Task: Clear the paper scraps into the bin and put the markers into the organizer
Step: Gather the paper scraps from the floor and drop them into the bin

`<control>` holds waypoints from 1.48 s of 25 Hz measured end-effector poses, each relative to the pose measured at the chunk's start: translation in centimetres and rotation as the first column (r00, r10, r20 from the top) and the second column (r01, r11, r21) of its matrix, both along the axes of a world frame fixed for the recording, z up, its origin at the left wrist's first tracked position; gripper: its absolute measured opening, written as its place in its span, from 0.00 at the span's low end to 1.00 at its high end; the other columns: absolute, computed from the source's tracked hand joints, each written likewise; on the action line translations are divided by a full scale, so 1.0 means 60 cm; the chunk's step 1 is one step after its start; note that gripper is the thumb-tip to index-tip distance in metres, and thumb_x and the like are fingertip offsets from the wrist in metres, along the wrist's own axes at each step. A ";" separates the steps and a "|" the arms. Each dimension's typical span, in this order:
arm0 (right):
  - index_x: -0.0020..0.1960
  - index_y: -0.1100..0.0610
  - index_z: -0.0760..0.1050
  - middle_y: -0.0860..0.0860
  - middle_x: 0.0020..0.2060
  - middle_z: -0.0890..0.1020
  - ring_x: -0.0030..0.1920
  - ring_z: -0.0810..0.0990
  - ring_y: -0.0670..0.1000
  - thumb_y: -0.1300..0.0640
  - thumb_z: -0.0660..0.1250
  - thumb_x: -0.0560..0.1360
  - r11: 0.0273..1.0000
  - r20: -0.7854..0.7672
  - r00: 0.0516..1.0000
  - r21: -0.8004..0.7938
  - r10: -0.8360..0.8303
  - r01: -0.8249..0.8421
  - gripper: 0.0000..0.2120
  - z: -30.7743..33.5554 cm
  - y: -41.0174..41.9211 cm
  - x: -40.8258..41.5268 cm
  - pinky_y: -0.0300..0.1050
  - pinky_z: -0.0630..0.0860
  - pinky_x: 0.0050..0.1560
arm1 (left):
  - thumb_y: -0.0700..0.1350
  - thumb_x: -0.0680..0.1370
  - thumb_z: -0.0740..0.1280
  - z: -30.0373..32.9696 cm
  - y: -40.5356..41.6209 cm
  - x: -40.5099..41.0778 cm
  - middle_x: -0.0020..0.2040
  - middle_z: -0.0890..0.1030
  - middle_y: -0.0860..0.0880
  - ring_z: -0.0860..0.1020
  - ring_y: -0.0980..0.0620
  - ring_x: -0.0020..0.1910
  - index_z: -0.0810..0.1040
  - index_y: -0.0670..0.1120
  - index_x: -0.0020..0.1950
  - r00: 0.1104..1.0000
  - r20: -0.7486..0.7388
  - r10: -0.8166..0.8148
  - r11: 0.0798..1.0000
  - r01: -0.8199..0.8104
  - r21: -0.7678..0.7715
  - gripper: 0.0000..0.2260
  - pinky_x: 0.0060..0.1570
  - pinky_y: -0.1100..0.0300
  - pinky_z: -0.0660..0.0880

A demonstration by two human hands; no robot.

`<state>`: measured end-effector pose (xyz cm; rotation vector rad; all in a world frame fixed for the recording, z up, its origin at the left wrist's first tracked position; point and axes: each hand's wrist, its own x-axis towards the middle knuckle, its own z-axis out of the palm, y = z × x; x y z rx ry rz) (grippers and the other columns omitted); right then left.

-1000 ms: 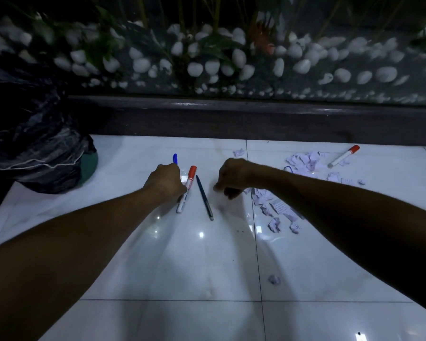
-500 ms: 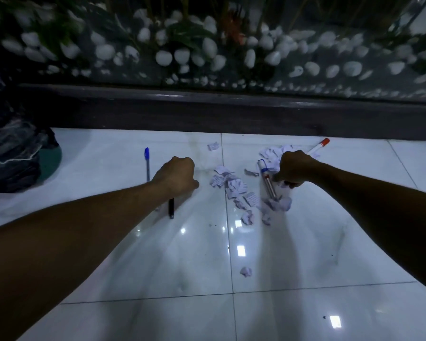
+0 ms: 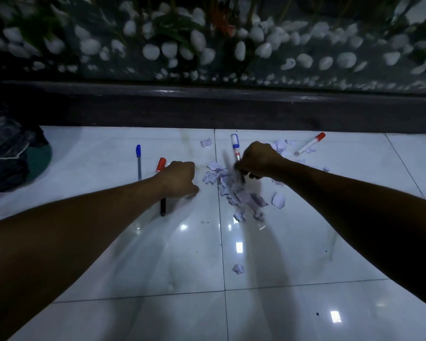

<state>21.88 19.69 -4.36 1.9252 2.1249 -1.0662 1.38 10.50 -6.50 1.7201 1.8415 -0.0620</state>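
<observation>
While the left hand (image 3: 180, 178) curls over a red-capped marker (image 3: 161, 164) on the floor (image 3: 157, 262), the right hand (image 3: 258, 159) grips a blue-capped marker (image 3: 235, 145), its fingers closed round the barrel. Paper scraps (image 3: 241, 196) lie beneath it. Another red-capped marker (image 3: 310, 143) and a blue pen (image 3: 138, 161) lie apart near the floor's far edge.

left hand (image 3: 180, 178): fisted, gripping | right hand (image 3: 260, 159): fisted, gripping
</observation>
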 end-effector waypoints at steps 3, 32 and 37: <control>0.45 0.63 0.82 0.56 0.38 0.86 0.29 0.81 0.48 0.54 0.73 0.74 0.997 -0.103 0.993 -0.047 0.061 -0.066 0.11 0.010 -0.028 -0.055 0.37 0.77 0.27 | 0.47 0.76 0.70 0.008 0.004 -0.035 0.53 0.79 0.44 0.78 0.46 0.51 0.74 0.43 0.57 0.983 0.071 0.167 0.985 -0.170 0.031 0.13 0.48 0.56 0.75; 0.66 0.57 0.75 0.55 0.60 0.79 0.60 0.77 0.56 0.44 0.67 0.77 0.601 0.205 0.565 -0.275 0.799 -0.750 0.23 0.012 -0.209 0.043 0.45 0.72 0.56 | 0.52 0.75 0.72 0.102 -0.036 0.012 0.49 0.82 0.48 0.83 0.51 0.46 0.74 0.50 0.59 0.991 0.123 0.048 0.998 -0.043 -0.043 0.15 0.49 0.53 0.80; 0.63 0.54 0.77 0.54 0.59 0.81 0.52 0.75 0.51 0.44 0.69 0.77 0.790 0.216 0.762 -0.086 0.610 -0.607 0.20 0.050 -0.108 0.099 0.42 0.69 0.48 | 0.56 0.75 0.71 0.110 -0.040 0.047 0.54 0.80 0.49 0.79 0.50 0.51 0.73 0.52 0.62 0.998 -0.007 -0.057 0.995 0.056 -0.083 0.19 0.58 0.48 0.76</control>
